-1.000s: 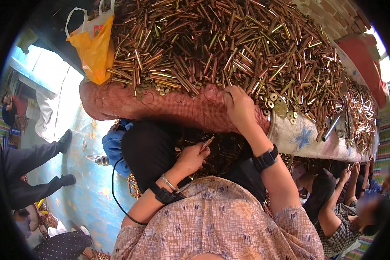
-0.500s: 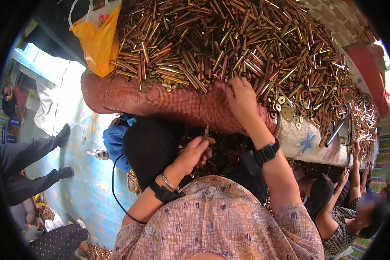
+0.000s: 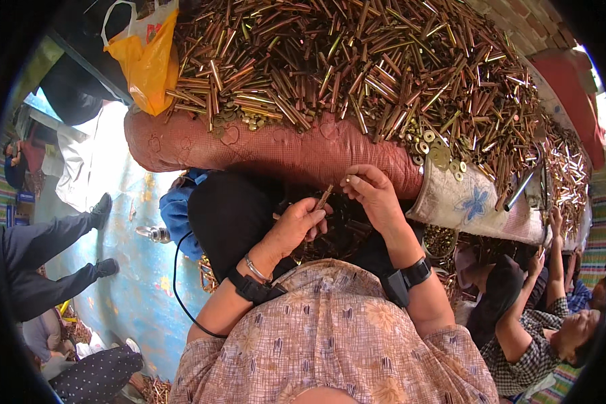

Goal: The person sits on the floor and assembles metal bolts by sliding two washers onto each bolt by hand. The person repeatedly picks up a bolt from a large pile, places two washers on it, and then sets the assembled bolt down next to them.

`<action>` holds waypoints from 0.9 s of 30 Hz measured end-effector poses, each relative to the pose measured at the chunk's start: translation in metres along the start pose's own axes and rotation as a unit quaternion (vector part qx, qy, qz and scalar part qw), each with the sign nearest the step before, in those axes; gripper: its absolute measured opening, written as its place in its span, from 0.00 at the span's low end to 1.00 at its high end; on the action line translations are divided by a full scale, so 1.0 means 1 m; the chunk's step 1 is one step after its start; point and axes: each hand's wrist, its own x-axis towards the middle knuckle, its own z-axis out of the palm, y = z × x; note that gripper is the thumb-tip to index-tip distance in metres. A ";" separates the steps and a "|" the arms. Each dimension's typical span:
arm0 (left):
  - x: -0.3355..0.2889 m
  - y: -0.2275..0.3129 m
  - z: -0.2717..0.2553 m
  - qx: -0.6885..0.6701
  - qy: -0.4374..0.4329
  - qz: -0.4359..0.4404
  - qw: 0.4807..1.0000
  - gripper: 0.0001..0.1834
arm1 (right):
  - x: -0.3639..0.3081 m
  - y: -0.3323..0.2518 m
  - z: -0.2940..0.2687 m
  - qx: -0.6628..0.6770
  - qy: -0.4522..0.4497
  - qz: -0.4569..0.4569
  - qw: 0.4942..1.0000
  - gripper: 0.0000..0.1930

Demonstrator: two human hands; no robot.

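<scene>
"Brick wall (image 3: 522, 19) at the back, and a wide heap of metal tubes (image 3: 384, 67) lying beyond the red roll (image 3: 249, 145). Where are the hands?"

"Both on the near side of the roll. The left hand (image 3: 295, 229) has its fingers closed on a slim brownish tube (image 3: 324, 196), with one end sticking out past the thumb."

"And the other?"

"The right hand (image 3: 376, 200) is closer to the roll. Its thumb and forefinger seem pinched on a small pale bit (image 3: 348, 180), too small for me to name."

"Do the two pieces touch?"

"They look apart, though near each other."

"How would you hold them for good control?"

"I'd grip the tube low and firmly, keeping its free end clear of the thumb, and pinch the bit lightly by its edge so it stays visible. Steadying both wrists should help."

"Which way does the tube point?"

"Its free end points toward the roll, leaning to the person's right, so the long axis runs slantwise to the roll's length. Whether it also tips upward, I can't tell."
</scene>
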 end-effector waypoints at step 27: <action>-0.003 0.003 0.004 0.126 0.027 -0.023 0.991 0.10 | -0.014 0.017 0.007 -0.141 -0.014 -0.074 0.987 0.07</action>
